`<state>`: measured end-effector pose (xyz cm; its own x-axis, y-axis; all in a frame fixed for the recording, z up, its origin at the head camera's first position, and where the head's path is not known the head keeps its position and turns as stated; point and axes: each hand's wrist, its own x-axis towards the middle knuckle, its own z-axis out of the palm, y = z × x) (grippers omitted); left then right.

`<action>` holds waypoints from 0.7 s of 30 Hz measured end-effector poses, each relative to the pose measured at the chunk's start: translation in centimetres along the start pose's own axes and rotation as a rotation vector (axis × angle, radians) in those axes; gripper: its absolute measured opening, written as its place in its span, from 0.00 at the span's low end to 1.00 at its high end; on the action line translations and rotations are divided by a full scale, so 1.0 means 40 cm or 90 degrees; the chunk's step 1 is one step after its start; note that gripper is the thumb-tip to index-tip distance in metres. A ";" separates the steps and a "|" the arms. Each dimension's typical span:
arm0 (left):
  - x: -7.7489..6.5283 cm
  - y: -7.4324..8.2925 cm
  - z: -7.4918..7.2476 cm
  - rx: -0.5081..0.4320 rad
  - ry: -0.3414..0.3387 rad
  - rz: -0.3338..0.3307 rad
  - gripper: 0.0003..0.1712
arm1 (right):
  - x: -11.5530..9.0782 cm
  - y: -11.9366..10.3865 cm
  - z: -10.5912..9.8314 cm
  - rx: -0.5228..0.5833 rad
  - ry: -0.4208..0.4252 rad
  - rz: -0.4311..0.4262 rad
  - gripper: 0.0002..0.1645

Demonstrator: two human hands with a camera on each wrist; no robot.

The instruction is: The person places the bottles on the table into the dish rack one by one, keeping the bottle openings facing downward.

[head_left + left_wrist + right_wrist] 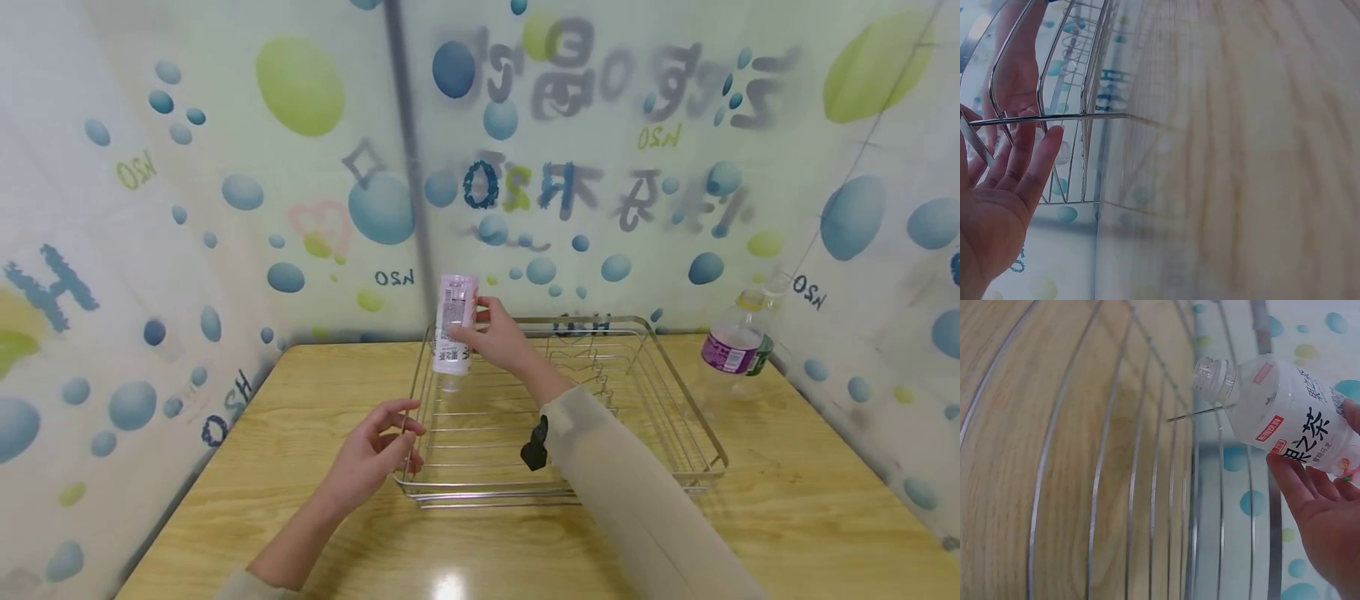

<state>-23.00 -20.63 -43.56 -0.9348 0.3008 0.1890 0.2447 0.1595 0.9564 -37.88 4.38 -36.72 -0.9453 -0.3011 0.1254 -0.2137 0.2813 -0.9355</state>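
Over the back left part of the wire dish rack (487, 483), my right hand (498, 337) grips a plastic bottle (454, 321) with a white and pink label. The bottle is held neck down, and its bare, uncapped neck shows in the right wrist view, where the fingers of my right hand (1335, 519) lie along the label. My left hand (367, 458) is at the rack's left side, its loosely bent fingers about the side wires. In the left wrist view, the fingers of this left hand (1004, 200) reach past the wires without closing tightly.
The rack stands on a wood-grain table (300, 417). At the back right stand clear bottles, one with a purple label (727, 354) and another with a green label (762, 354) behind it. A patterned curtain (525, 125) encloses the table's back and sides.
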 end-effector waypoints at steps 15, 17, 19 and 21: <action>-0.006 0.003 0.000 0.006 0.010 -0.021 0.26 | 0.007 0.038 0.029 -0.037 -0.010 0.010 0.54; -0.004 0.002 0.000 0.003 0.009 -0.016 0.26 | 0.006 0.037 0.030 -0.024 -0.014 0.008 0.53; -0.003 0.000 0.000 0.000 0.007 -0.010 0.26 | 0.005 0.037 0.031 -0.014 -0.024 0.008 0.53; -0.001 -0.001 -0.001 0.000 0.006 -0.006 0.26 | 0.004 0.039 0.034 -0.020 -0.034 0.009 0.52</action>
<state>-22.99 -20.68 -43.62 -0.9397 0.2900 0.1815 0.2351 0.1620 0.9584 -38.05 3.55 -38.61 -0.9341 -0.3445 0.0941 -0.2089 0.3134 -0.9264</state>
